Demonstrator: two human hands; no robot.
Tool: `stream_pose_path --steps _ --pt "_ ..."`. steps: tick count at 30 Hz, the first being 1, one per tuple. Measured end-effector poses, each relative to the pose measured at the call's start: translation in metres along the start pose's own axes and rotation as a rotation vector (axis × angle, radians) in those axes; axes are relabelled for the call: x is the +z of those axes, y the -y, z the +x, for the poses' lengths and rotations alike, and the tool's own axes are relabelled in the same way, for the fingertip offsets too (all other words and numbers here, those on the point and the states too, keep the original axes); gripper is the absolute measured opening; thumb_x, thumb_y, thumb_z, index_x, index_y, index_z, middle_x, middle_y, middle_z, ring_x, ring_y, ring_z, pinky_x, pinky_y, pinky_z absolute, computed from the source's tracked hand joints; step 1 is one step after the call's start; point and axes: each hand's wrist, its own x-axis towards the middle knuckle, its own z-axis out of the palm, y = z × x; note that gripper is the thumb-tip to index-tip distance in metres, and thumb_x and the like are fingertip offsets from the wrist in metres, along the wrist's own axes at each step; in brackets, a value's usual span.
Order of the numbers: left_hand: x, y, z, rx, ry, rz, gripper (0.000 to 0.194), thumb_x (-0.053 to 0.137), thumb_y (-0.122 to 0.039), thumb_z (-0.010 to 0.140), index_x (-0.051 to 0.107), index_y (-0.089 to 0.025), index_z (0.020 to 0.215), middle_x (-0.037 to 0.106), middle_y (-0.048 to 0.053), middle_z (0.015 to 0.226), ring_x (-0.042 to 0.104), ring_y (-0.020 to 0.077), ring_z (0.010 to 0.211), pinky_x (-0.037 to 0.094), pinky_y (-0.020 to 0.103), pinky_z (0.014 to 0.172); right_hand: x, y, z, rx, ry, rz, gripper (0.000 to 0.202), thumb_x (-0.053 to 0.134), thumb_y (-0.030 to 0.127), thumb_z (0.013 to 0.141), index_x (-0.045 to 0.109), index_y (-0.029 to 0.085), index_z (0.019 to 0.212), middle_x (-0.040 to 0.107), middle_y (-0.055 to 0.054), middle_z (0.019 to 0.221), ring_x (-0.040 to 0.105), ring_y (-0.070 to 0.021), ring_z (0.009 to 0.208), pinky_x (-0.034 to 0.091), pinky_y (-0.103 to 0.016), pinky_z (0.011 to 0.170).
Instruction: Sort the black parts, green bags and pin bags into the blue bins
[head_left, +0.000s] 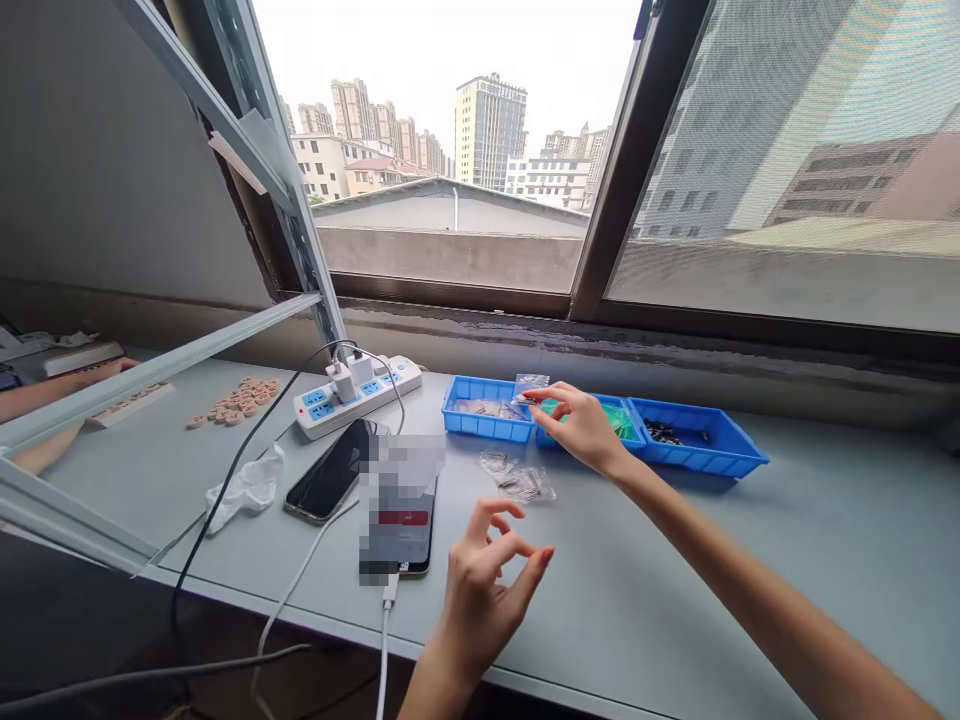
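The left hand (487, 590) is hovering above the front edge of the table (637, 620), its thumb and fingertips apart — bare tabletop lying open to its right. The right hand (581, 425) is pinching one small clear bag (531, 390) over the leftmost of three blue bins (487, 430), under a window (450, 120). Two phones (330, 472) are lying left.

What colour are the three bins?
All three bins are blue, shown best in the head view.
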Motion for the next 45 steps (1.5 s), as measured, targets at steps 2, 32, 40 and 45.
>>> stream_pose_path --steps 2,32,40,45 --pt "0.000 0.000 0.000 0.002 -0.001 0.007 0.031 0.055 -0.026 0.089 0.061 -0.016 0.061 0.059 0.009 0.089 0.057 0.0124 0.066 0.040 0.017 0.040 0.005 0.012 0.013 -0.001 -0.008 -0.026 0.021 0.057 0.026 0.081 0.073 0.021 0.094 0.071 -0.005 0.100 0.060 -0.0117 0.052 0.050 -0.029 0.060" --pt "0.003 0.002 0.001 0.013 0.111 0.019 0.024 0.056 -0.030 0.090 0.070 -0.019 0.073 0.061 0.008 0.090 0.061 0.0130 0.070 0.044 0.017 0.043 -0.007 -0.005 -0.069 0.149 0.252 -0.197 0.016 0.068 0.033 0.071 0.063 0.027 0.085 0.073 0.004 0.083 0.059 -0.0138 0.054 0.035 -0.024 0.051" --pt "0.003 0.000 0.004 0.036 0.098 0.033 0.030 0.051 -0.027 0.092 0.065 -0.016 0.068 0.060 0.009 0.088 0.059 0.0119 0.067 0.041 0.015 0.040 -0.009 -0.002 -0.075 0.073 0.250 -0.151 0.012 0.069 0.034 0.073 0.067 0.028 0.084 0.071 0.006 0.070 0.058 -0.0138 0.053 0.035 -0.023 0.051" --pt "0.003 -0.001 0.004 0.013 0.101 0.029 0.028 0.052 -0.024 0.091 0.067 -0.017 0.069 0.060 0.009 0.089 0.058 0.0117 0.066 0.041 0.016 0.041 -0.013 -0.001 -0.074 0.055 0.122 -0.171 0.009 0.071 0.032 0.074 0.069 0.027 0.081 0.071 0.004 0.073 0.059 -0.0148 0.056 0.038 -0.024 0.051"
